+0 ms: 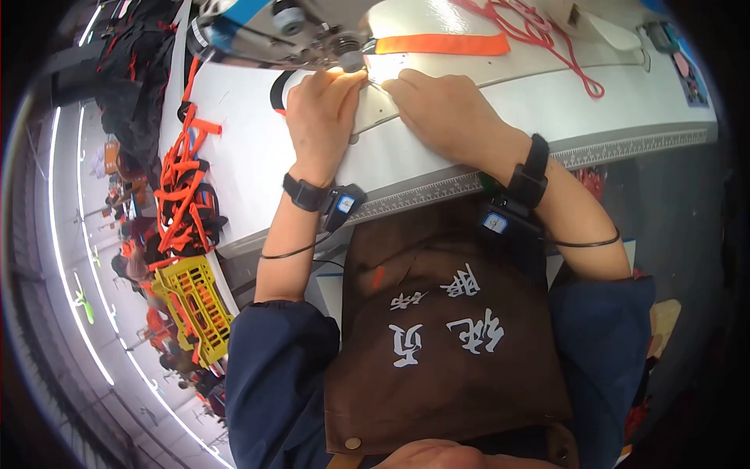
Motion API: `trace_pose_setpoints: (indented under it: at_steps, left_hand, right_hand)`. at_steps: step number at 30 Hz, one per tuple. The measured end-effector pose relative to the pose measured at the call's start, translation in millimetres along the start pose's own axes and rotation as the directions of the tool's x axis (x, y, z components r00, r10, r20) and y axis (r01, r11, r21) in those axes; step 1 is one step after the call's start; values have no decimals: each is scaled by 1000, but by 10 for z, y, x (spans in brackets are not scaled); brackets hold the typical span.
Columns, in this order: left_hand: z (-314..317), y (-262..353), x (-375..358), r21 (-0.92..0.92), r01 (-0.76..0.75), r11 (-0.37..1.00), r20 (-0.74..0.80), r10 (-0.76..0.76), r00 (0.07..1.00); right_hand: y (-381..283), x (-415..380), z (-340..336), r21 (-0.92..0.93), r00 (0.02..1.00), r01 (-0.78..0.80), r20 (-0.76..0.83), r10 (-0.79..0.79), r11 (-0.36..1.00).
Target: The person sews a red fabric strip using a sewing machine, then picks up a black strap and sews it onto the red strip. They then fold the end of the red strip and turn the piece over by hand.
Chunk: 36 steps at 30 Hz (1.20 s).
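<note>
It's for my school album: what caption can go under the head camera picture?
Left hand and right hand close together at a sewing machine, near an orange strip.

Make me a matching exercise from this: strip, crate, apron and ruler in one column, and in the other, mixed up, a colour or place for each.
1. Strip
2. Crate
3. Apron
4. Ruler

A. Along the near edge of the table
B. Brown with white writing
C. Orange, by the machine
D. Yellow

Pairs: 1-C, 2-D, 3-B, 4-A
</note>
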<state>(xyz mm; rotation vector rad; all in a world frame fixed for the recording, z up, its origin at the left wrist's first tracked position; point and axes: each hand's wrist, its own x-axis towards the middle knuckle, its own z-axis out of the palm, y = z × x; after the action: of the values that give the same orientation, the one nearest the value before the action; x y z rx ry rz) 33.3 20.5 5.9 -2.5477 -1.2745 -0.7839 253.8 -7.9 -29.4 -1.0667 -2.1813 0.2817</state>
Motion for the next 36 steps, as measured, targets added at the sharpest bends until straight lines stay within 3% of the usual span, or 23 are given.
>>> trace_pose_setpoints:
  at_steps: [3,10,16,19,22,36]
  left_hand:
    - [-102,16,44,53,-63,997,70,59,996]
    - [-119,22,-25,39,-95,995,73,92,993]
    - [-123,108,-159,-8,18,1000,103,-18,995]
    - [-135,133,-210,-66,77,995,92,-71,993]
    - [-100,104,-245,-89,40,995,32,-37,999]
    - [-72,83,-280,-170,91,981,53,-83,995]
  right_hand:
    - [-31,11,-62,42,999,-37,-6,37,998]
    - [-15,-41,-194,86,995,-71,-60,76,994]
    - [27,-73,-297,159,977,-135,-143,159,978]
    - [-8,-69,-345,175,973,-190,-97,209,966]
    - [-45,-56,-355,167,969,-214,-89,230,963]
    - [-74,-49,-334,134,961,-237,-115,253,962]
